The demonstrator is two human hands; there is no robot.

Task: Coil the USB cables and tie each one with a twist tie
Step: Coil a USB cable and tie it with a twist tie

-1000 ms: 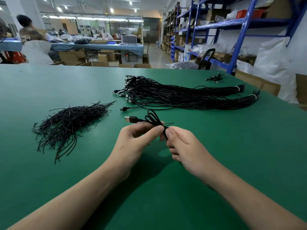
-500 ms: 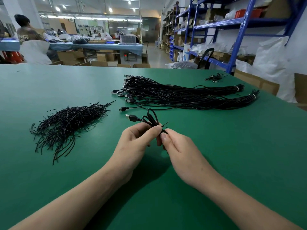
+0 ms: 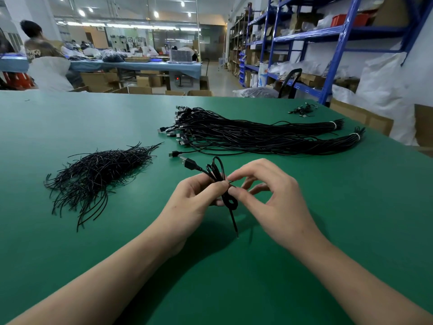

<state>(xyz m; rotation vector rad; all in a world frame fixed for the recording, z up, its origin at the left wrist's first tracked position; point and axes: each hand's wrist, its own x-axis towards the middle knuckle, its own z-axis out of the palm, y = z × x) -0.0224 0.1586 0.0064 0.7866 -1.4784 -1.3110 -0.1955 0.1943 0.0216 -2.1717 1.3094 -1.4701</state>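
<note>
Currently left grip [image 3: 194, 200] clenches coiled cable [image 3: 216, 168], right grip [image 3: 274, 195] pinching its twist tie [image 3: 230, 182].

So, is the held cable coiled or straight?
Coiled: the cable sits in loops gripped by the left hand; the right hand pinches a tie at its middle.

Big warehouse-type room with ceiling lights [image 3: 82, 12] on overhead. Blue metal shelving [image 3: 339, 34] runs down the right side, stuffed with boxes and bags, with white sacks [image 3: 384, 85] leaning beside it. Past the far edge of the green tabletop [image 3: 70, 118] there's a long blue-covered table [image 3: 140, 65] with cardboard boxes [image 3: 145, 80] under it, and a person [image 3: 38, 44] at the far left. A grey floor aisle [image 3: 219, 77] runs between.
</note>
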